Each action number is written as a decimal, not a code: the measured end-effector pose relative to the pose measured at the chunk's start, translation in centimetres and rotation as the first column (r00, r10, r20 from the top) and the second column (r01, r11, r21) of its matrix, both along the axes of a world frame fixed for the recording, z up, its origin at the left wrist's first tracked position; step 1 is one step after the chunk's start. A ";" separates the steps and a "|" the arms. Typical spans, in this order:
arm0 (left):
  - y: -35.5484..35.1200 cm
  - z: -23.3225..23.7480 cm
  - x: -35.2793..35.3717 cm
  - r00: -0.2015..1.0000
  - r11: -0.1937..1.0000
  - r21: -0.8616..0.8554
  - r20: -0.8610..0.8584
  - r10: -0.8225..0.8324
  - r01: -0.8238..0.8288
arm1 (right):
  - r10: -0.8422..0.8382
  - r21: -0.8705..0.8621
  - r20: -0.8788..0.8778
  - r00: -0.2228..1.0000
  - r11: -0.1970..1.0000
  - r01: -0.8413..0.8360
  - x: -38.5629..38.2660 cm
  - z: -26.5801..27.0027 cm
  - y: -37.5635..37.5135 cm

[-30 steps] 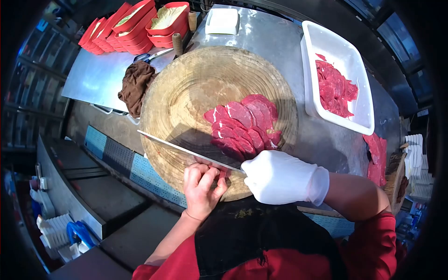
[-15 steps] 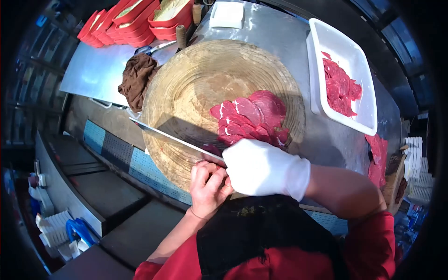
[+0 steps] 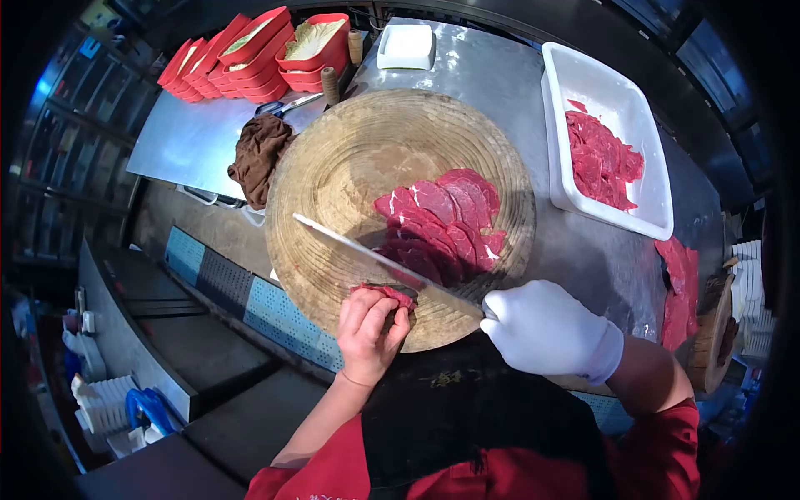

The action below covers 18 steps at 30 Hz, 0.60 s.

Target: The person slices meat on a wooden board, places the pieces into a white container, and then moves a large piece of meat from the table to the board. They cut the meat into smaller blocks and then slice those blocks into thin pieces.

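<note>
My right hand (image 3: 546, 327), in a white glove, grips the handle of a long knife (image 3: 392, 267). The blade slants up to the left across the round wooden chopping block (image 3: 350, 158). My bare left hand (image 3: 371, 332) has its fingers curled over a small piece of red meat (image 3: 387, 293) at the block's near edge, just below the blade; the fingers hide part of that piece. Beyond the blade, overlapping slices of red meat (image 3: 446, 217) lie fanned out on the block. The blade passes in front of the nearest slices.
A white tub (image 3: 560, 142) of meat slices stands at the right, with another strip of meat (image 3: 679, 287) on the metal counter below it. At the far left are a crumpled brown cloth (image 3: 260, 158), scissors (image 3: 292, 105) and red containers (image 3: 312, 42). A white dish (image 3: 405, 46) sits at the back.
My right hand has moved to the right with the knife, away from my left hand. The meat under my left fingers now shows. The view has shifted slightly.
</note>
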<state>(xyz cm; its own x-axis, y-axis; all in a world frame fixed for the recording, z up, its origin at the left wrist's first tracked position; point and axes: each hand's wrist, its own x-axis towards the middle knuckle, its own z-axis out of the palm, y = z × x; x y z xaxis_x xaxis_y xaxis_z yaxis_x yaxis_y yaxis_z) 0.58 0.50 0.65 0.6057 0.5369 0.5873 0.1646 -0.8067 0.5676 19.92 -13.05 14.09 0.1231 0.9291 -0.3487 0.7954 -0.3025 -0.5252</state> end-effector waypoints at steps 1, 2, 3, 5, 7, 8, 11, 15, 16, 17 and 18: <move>0.0 0.1 0.1 1.000 1.000 0.001 0.001 0.004 -0.004 | 0.001 -0.001 -0.001 1.000 1.000 -0.001 -0.1 0.5 -0.2; 0.0 0.1 0.1 1.000 1.000 -0.001 0.001 0.005 -0.005 | 0.021 -0.024 -0.010 1.000 0.999 -0.021 -0.1 1.0 -0.4; 0.0 0.1 0.1 1.000 1.000 -0.001 -0.002 0.012 -0.012 | 0.041 -0.050 -0.020 0.999 0.998 -0.042 -0.2 1.2 -0.5; -0.1 0.2 0.2 1.000 1.000 -0.010 -0.003 0.029 -0.029 | 0.057 -0.035 -0.012 0.998 0.998 -0.058 -0.1 1.1 -0.9; -0.1 0.6 0.3 0.999 0.999 -0.021 -0.024 0.023 -0.023 | 0.076 -0.019 -0.008 0.997 0.997 -0.077 -0.1 1.0 -1.1; -0.1 0.7 0.3 0.999 1.000 -0.022 -0.028 0.023 -0.023 | 0.077 0.001 -0.013 0.997 0.997 -0.077 0.0 1.1 -1.1; 0.0 1.1 0.4 0.998 1.000 -0.027 -0.060 0.009 -0.011 | 0.097 0.001 -0.006 0.995 0.995 -0.097 0.0 0.9 -0.4; 0.1 0.9 0.4 0.998 1.000 -0.028 -0.058 0.000 -0.001 | 0.117 -0.042 0.011 0.993 0.992 -0.117 -0.4 0.2 2.2; 0.1 0.9 0.4 0.998 1.000 -0.028 -0.069 -0.001 -0.001 | 0.122 -0.006 0.012 0.992 0.992 -0.122 -0.7 -0.3 2.8; 0.1 0.8 0.4 0.997 1.000 -0.028 -0.079 -0.002 0.000 | 0.122 -0.008 0.013 0.992 0.992 -0.122 -0.7 -0.3 3.2; 0.1 0.8 0.3 0.997 1.000 -0.031 -0.079 -0.003 0.001 | 0.119 -0.007 -0.009 0.993 0.993 -0.119 -0.7 -0.3 3.5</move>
<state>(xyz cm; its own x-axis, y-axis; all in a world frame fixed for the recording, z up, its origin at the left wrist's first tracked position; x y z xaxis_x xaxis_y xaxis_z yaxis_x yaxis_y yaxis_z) 0.90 0.61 1.40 0.6503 0.5528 0.5210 0.2083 -0.7893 0.5776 19.20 -9.55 13.77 0.0092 0.9345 -0.3558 0.8216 -0.2100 -0.5301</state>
